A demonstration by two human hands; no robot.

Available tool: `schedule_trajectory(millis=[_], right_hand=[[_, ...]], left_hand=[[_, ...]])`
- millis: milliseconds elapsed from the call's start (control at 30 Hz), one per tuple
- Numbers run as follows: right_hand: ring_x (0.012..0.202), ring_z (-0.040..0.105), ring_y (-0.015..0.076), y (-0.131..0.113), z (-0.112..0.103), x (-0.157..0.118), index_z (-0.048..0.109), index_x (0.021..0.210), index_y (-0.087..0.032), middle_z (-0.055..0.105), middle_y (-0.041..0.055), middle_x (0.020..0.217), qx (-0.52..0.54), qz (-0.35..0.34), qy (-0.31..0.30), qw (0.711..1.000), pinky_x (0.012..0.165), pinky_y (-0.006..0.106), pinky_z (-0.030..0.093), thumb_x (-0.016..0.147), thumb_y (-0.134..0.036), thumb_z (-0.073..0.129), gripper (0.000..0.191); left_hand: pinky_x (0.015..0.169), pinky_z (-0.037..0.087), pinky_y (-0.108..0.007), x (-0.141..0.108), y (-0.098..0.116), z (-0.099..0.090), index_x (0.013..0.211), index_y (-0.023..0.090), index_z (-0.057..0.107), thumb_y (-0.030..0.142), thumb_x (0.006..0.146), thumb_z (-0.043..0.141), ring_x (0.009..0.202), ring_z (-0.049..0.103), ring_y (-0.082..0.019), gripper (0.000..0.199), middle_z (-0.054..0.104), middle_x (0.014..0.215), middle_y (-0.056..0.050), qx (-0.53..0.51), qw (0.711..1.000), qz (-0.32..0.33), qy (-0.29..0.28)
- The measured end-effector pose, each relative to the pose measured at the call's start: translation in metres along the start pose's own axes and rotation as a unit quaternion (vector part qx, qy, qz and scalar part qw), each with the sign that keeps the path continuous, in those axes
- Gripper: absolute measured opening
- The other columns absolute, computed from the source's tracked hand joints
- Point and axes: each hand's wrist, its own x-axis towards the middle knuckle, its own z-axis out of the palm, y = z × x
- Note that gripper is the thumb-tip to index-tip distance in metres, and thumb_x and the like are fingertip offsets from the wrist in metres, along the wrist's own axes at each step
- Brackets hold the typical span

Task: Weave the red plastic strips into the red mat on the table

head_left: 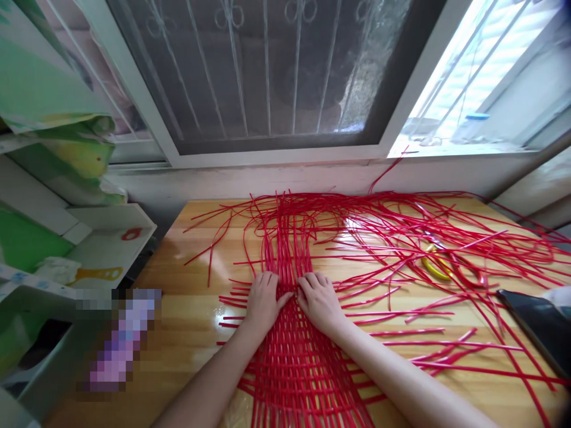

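A red woven mat [303, 368] of thin plastic strands runs from the bottom edge up the middle of the table. Its lengthwise strands reach loose toward the window, and cut ends of cross strands stick out on both sides. My left hand [264, 302] grips the left edge of the weave, its thumb stretched inward over the strands. Opposite it, my right hand [319, 300] grips the right edge with bent fingers, the thumb near the middle. Both hands sit at the upper end of the tight weave; the strands under the fingers are hidden.
Loose red strands [383, 208] spread across the back and right of the wooden table [187, 345]. Among them lie a yellow-handled tool [435, 266] and a red handle [475, 279]. A black flat object [535, 333] is at right. The window [276, 156] stands behind, a white shelf [111, 238] at left.
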Motion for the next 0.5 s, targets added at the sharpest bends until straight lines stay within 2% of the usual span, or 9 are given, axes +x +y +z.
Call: schedule_trajectory(millis=[333, 433, 500], right_hand=[[0.092, 0.041, 0.0219, 0.002, 0.002, -0.002, 0.055, 0.095, -0.019, 0.052, 0.0079, 0.095, 0.017, 0.007, 0.026, 0.999, 0.081, 0.034, 0.032, 0.077, -0.019, 0.046, 0.020], [0.096, 0.040, 0.0229, 0.007, 0.000, 0.009, 0.054, 0.102, -0.018, 0.051, 0.0089, 0.100, 0.036, -0.001, 0.030, 0.999, 0.083, 0.035, 0.033, 0.075, -0.020, 0.048, 0.027], [0.099, 0.039, 0.0237, 0.012, -0.001, 0.021, 0.052, 0.107, -0.017, 0.050, 0.0096, 0.105, 0.043, 0.002, 0.037, 0.998, 0.086, 0.036, 0.032, 0.074, -0.021, 0.049, 0.033]], left_hand=[[0.079, 0.041, -0.037, 0.002, 0.000, -0.001, 0.084, 0.017, 0.049, 0.045, 0.076, 0.051, 0.086, 0.046, -0.021, 0.029, 0.050, 0.088, -0.005, 0.024, 0.999, -0.011, -0.029], [0.081, 0.040, -0.038, 0.009, -0.002, -0.002, 0.090, 0.016, 0.048, 0.050, 0.072, 0.054, 0.090, 0.046, -0.022, 0.038, 0.050, 0.090, -0.007, 0.036, 0.999, -0.018, -0.028], [0.086, 0.037, -0.040, 0.018, -0.004, -0.002, 0.101, 0.015, 0.046, 0.054, 0.069, 0.054, 0.099, 0.044, -0.025, 0.051, 0.049, 0.102, -0.010, 0.047, 0.998, -0.029, -0.010]])
